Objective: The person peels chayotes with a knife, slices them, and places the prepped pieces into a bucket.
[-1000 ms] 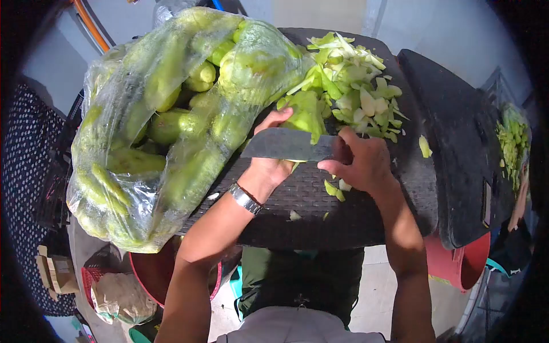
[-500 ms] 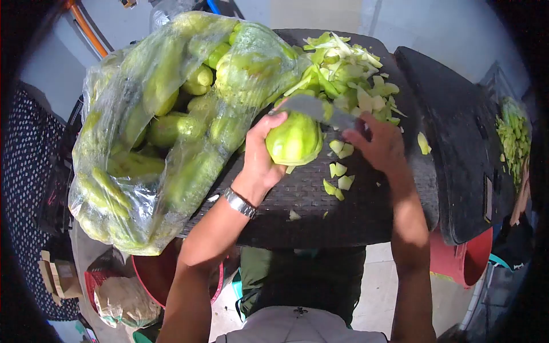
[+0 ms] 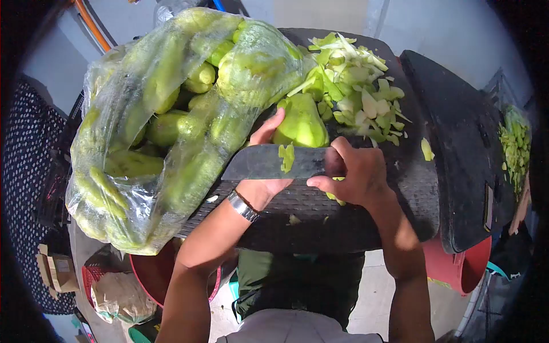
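My left hand (image 3: 261,191) grips a pale green chayote (image 3: 300,123) above the black woven-pattern tabletop (image 3: 320,228); the knife hides part of its fingers. Wrapped round the handle of a broad kitchen knife (image 3: 251,164), my right hand (image 3: 366,174) holds the blade level across the near end of the chayote. A green scrap of peel (image 3: 286,157) sticks to the blade. Just beyond the chayote lies a heap of green and whitish peelings (image 3: 349,80). A large clear plastic bag (image 3: 143,200) full of chayotes stands open to the left of my left hand.
A black folding panel (image 3: 457,148) adjoins the tabletop on the right. Past it hangs a bag of green pieces (image 3: 514,140). Below the table are a red tub (image 3: 148,274) at left and another red container (image 3: 463,266) at right. One loose peel piece (image 3: 427,150) lies near the table's right edge.
The knife has come from the far side of the chayote down toward me and now lies across its near end. My left hand has tipped the chayote, its narrower end pointing away.
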### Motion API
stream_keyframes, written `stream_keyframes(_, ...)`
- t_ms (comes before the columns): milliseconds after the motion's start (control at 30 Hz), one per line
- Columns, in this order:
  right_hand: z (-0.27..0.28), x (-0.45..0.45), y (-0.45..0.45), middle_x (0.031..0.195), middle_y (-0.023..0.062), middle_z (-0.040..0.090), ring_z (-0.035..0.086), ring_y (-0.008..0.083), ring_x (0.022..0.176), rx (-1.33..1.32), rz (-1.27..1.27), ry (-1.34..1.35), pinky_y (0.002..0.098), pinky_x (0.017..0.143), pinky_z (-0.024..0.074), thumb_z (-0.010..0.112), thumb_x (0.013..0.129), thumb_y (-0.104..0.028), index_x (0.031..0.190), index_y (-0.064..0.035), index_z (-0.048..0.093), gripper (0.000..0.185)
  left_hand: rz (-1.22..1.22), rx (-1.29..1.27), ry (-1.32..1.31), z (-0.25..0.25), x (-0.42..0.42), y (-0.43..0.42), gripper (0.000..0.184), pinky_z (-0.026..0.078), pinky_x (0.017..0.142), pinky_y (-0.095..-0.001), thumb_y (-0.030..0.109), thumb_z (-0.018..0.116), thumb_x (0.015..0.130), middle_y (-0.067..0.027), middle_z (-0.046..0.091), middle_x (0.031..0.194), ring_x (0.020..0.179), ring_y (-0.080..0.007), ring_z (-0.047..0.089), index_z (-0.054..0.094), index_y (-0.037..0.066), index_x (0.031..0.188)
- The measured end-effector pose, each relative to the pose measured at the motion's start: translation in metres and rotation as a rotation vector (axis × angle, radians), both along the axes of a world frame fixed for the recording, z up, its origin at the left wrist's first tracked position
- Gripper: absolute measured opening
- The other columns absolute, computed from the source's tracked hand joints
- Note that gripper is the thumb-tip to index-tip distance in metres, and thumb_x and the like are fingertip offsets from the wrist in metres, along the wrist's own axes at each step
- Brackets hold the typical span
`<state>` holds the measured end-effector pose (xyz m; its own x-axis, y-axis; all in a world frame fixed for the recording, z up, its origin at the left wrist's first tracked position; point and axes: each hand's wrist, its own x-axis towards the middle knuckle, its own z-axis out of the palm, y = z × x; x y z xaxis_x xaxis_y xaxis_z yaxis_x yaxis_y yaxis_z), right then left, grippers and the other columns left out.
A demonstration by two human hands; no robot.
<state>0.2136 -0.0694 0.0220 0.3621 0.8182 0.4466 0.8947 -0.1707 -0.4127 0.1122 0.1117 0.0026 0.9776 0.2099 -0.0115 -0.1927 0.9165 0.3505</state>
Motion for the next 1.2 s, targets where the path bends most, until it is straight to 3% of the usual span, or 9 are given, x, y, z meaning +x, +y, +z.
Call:
stream_keyframes(100,0.004,0.000,-0.001,0.061,-0.0017,0.060,0.065,0.0246,0.053,0.025,0.043,-0.006,0.0391,0.053,0.0507,0.093,0.067,-0.053,0.083,-0.0128,0.053,0.059,0.033,0.057,0.058,-0.012,0.004,-0.002,0.054,0.055,0.102,-0.0506,0.044,0.052,0.106,-0.0215,0.070,0.124,0.111,-0.0353,0.070,0.059,0.000,0.137)
stream_keyframes(500,0.000,-0.005,0.003,0.061,-0.0008,0.060,0.064,0.0239,0.052,0.004,0.053,-0.040,0.0392,0.052,0.0498,0.092,0.068,-0.057,0.082,-0.0120,0.053,0.062,-0.016,0.098,0.022,-0.012,0.001,0.000,0.048,0.059,0.093,-0.0457,0.040,0.054,0.103,-0.0187,0.074,0.114,0.104,-0.0318,0.073,0.064,0.000,0.128)
stream_keyframes(600,-0.002,0.008,-0.001,0.062,0.0016,0.061,0.063,0.0235,0.052,-0.025,-0.016,0.011,0.0388,0.052,0.0490,0.091,0.070,-0.055,0.085,-0.0106,0.057,0.058,0.029,0.048,0.135,-0.004,0.000,-0.006,0.045,0.060,0.089,-0.0432,0.038,0.065,0.097,-0.0135,0.073,0.112,0.097,-0.0276,0.073,0.064,0.002,0.124)
stream_keyframes(633,-0.004,0.017,-0.004,0.062,0.0026,0.061,0.063,0.0233,0.052,-0.034,-0.050,0.037,0.0385,0.052,0.0487,0.091,0.071,-0.055,0.086,-0.0100,0.059,0.057,0.098,0.069,0.255,-0.004,0.000,-0.007,0.047,0.059,0.095,-0.0442,0.040,0.065,0.094,-0.0128,0.072,0.118,0.101,-0.0284,0.073,0.062,0.005,0.126)
stream_keyframes(733,0.002,0.040,-0.008,0.064,0.0054,0.065,0.070,0.0284,0.059,-0.045,-0.206,0.144,0.0402,0.058,0.0548,0.083,0.078,-0.062,0.085,-0.0089,0.061,0.058,0.011,0.249,0.084,0.000,-0.010,-0.013,0.053,0.058,0.100,-0.0484,0.045,0.052,0.102,-0.0147,0.065,0.136,0.112,-0.0302,0.071,0.055,0.011,0.143)
stream_keyframes(833,0.010,0.014,-0.007,0.065,0.0062,0.066,0.070,0.0279,0.059,-0.057,-0.095,0.181,0.0395,0.058,0.0549,0.082,0.079,-0.062,0.087,-0.0085,0.062,0.058,0.226,0.097,0.117,-0.013,-0.007,-0.019,0.054,0.058,0.101,-0.0467,0.048,0.052,0.104,-0.0144,0.068,0.131,0.111,-0.0292,0.071,0.057,0.008,0.140)
stream_keyframes(867,0.012,0.007,-0.005,0.064,0.0063,0.066,0.071,0.0278,0.059,-0.048,-0.016,0.215,0.0402,0.058,0.0554,0.082,0.079,-0.063,0.088,-0.0082,0.061,0.060,0.172,0.242,0.154,-0.016,-0.005,-0.012,0.053,0.057,0.100,-0.0449,0.048,0.054,0.105,-0.0134,0.071,0.125,0.111,-0.0281,0.070,0.060,0.006,0.136)
stream_keyframes(967,0.006,0.001,-0.004,0.060,0.0047,0.061,0.065,0.0246,0.054,0.008,0.053,0.139,0.0382,0.056,0.0522,0.084,0.075,-0.062,0.089,-0.0073,0.060,0.062,0.099,0.183,0.141,0.004,-0.003,-0.012,0.049,0.060,0.085,-0.0382,0.040,0.068,0.097,-0.0110,0.073,0.111,0.097,-0.0236,0.073,0.063,0.004,0.130)
stream_keyframes(1200,-0.001,0.018,-0.006,0.060,0.0055,0.062,0.067,0.0257,0.055,-0.007,0.058,0.109,0.0391,0.056,0.0524,0.085,0.076,-0.061,0.090,-0.0072,0.061,0.061,0.129,0.187,0.160,-0.002,-0.006,-0.006,0.047,0.061,0.086,-0.0430,0.037,0.070,0.095,-0.0123,0.072,0.111,0.098,-0.0269,0.073,0.063,0.003,0.127)
